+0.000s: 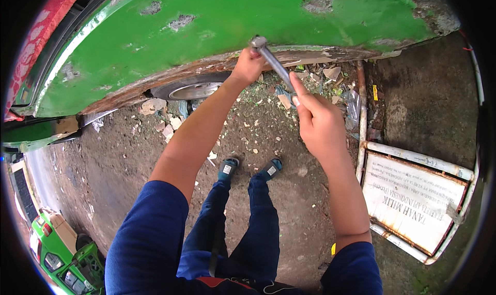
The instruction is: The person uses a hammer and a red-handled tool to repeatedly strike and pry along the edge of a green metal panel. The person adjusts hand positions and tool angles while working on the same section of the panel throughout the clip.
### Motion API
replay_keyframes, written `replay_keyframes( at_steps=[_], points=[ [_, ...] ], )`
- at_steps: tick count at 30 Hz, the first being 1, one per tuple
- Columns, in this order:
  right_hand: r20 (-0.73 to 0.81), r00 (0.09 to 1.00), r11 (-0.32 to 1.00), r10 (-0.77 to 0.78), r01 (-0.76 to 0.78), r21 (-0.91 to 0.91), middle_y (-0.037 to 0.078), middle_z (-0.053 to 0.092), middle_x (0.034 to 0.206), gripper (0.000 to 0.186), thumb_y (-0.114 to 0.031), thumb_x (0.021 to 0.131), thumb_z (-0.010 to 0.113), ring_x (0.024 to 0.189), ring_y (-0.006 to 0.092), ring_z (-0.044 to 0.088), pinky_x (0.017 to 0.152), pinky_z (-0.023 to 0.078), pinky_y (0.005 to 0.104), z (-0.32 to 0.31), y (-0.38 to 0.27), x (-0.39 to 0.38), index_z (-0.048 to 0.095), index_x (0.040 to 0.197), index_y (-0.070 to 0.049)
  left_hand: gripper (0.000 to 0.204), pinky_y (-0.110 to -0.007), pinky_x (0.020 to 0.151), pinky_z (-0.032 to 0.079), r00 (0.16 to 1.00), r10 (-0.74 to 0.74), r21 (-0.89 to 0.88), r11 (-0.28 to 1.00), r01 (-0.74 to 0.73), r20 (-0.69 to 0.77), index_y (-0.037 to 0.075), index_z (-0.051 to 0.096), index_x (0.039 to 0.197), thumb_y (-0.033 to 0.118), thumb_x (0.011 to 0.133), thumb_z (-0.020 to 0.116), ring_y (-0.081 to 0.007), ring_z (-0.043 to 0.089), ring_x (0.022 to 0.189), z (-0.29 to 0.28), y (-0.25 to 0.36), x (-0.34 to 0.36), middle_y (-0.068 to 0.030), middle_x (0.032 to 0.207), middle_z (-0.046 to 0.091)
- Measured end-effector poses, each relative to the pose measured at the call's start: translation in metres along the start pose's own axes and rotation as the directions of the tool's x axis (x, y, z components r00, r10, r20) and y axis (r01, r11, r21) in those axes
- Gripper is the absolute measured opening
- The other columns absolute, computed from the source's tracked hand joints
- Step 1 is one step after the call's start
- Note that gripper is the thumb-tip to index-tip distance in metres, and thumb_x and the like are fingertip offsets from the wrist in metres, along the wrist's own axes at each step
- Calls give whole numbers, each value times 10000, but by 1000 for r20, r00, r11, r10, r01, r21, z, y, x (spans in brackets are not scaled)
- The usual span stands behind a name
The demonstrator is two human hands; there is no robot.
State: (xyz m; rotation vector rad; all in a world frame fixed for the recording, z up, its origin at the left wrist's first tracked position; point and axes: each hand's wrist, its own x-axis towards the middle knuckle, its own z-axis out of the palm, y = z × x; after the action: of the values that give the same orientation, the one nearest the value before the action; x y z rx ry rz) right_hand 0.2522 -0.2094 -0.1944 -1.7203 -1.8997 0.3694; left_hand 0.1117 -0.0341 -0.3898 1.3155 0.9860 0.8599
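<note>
My right hand (321, 123) is wrapped round the handle of a metal hammer (278, 66), its index finger stretched along the shaft. The hammer's head lies at the lower part of a green vehicle body panel (237, 16), right by my left hand (249, 66). That left hand is closed close under the hammer head, against the panel's lower edge. Whatever its fingers hold is mostly hidden by the hammer head. Bare, scraped patches mark the green paint, and the bottom edge is rusty and ragged.
Below the panel shows a wheel (196, 91). Broken chips and litter (330, 72) cover the ground along it. A white framed sign board (413, 197) lies at the right, by a rusty pole (361, 103). Another green vehicle (62, 248) stands at lower left.
</note>
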Motion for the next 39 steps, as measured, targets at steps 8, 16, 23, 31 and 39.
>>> replay_keyframes(
  at_steps=[8,16,23,31,39],
  points=[
    [-109,994,993,-21,34,116,100,546,655,541,-19,860,666,522,213,510,519,431,363,5,0,3,592,1350,-234,104,-301,700,468,998,36,85,996,-32,-46,39,615,862,102,930,568,-113,557,761,0,17,-1,-6,780,595],
    [-350,932,931,-93,206,302,90,568,674,535,4,870,644,538,198,533,517,434,349,1,-2,-10,594,1351,-225,154,-310,622,415,991,80,90,993,-71,-109,41,523,743,91,869,597,-112,464,667,10,25,-8,-7,674,500],
    [-206,978,964,-14,68,257,122,611,722,539,-21,864,647,576,252,593,516,456,367,2,11,-10,589,1352,-242,91,-301,617,446,987,122,124,986,-109,-105,41,591,815,83,894,575,-108,528,677,7,19,-1,-11,708,560],
    [-140,988,980,69,-41,194,107,598,695,485,-63,883,650,567,238,590,507,460,366,9,23,-4,597,1343,-209,125,-322,631,454,998,60,271,960,-64,22,13,581,812,99,901,598,-122,532,669,12,19,-7,-17,684,559],
    [-16,987,964,159,-152,216,104,560,665,478,-54,907,637,533,201,504,529,426,337,30,34,-24,589,1356,-213,190,-295,641,489,983,-87,415,897,149,-163,0,633,856,185,890,665,-136,595,689,-38,-81,-8,-42,736,631]
  ],
)
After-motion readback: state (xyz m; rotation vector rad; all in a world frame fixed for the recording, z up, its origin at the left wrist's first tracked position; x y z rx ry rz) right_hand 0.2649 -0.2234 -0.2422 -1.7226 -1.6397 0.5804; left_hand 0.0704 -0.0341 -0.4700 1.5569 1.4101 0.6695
